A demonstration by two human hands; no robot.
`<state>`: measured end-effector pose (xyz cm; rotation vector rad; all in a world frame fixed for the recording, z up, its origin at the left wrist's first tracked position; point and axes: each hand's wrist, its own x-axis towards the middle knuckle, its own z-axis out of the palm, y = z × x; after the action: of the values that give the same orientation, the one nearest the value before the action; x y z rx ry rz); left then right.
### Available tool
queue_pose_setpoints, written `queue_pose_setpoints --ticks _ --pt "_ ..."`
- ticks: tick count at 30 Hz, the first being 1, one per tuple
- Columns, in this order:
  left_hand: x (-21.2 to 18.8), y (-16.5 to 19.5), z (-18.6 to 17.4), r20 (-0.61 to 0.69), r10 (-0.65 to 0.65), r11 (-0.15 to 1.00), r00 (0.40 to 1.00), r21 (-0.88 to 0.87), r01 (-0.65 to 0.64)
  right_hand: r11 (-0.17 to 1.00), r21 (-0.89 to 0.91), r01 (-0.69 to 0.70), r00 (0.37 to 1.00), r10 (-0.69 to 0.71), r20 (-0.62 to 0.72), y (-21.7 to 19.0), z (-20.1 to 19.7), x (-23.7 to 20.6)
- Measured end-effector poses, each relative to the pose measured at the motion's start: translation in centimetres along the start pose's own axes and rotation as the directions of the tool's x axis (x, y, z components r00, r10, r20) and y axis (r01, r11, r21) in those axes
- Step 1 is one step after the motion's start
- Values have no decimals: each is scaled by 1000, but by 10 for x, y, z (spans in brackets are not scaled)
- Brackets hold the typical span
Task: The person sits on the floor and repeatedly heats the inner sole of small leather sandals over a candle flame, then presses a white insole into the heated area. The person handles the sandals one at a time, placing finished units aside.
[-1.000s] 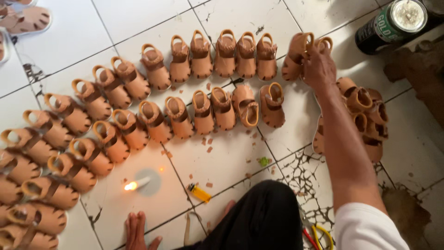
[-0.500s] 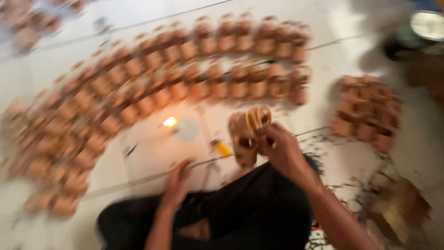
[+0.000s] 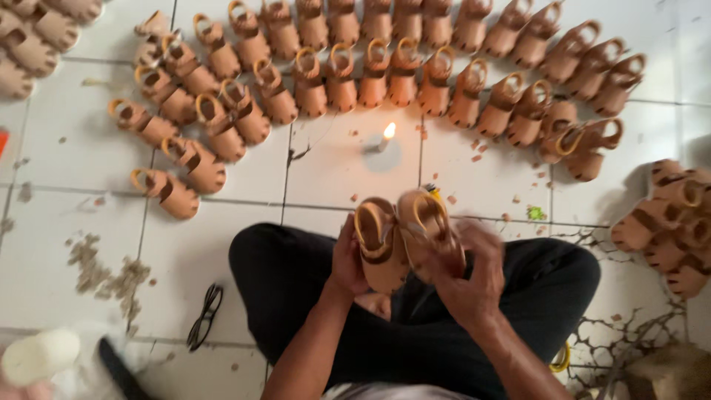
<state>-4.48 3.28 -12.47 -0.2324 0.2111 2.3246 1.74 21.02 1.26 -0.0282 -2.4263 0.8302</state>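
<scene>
The left hand [image 3: 349,261] curls around the side of a small tan leather sandal with a yellow-edged heel strap [image 3: 379,248], thumb and fingers pressed on its sole. The right hand [image 3: 465,275], slightly blurred, closes on a second matching tan sandal [image 3: 426,226], holding it against the first. Both sandals sit above the lap, over black trousers [image 3: 311,289], toes pointing down toward the person.

To do this pairing well, the soles want lining up heel to heel, with the grip kept on the edges so the straps are not crushed, and the pair kept away from the flame.

Just beyond the hands, a short lit candle [image 3: 385,138] burns on the white tiled floor [image 3: 348,178], with a small yellow lighter [image 3: 432,191] half hidden behind the sandals. Rows of like sandals [image 3: 385,70] arc along the floor's far edge, a heap of them [image 3: 678,222] lies at its right edge, and black-framed glasses [image 3: 204,317] rest by the left knee.
</scene>
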Motion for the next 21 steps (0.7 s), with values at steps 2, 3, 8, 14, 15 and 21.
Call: queue_pose_setpoints --ticks 2,3,8,14,15,21 --pt "3 -6 -7 0 -24 998 1000 -54 24 975 -208 79 988 -104 -112 7 4 1" --pt "2 -8 -10 26 -11 1000 1000 -28 11 989 0 -147 988 147 -44 12 4 -2" --pt "-8 -2 -7 148 -36 999 988 -11 38 454 539 -709 688 611 391 51 12 -20" --pt "-7 -1 4 68 46 990 997 127 -54 -292 665 -687 386 629 675 78 16 -41" --pt "-6 -2 6 83 29 991 996 128 -39 -255 742 -620 505 595 626 78 16 -44" --pt "-1 -14 16 238 53 781 970 595 -188 11 894 -449 684 647 335 72 32 -51"
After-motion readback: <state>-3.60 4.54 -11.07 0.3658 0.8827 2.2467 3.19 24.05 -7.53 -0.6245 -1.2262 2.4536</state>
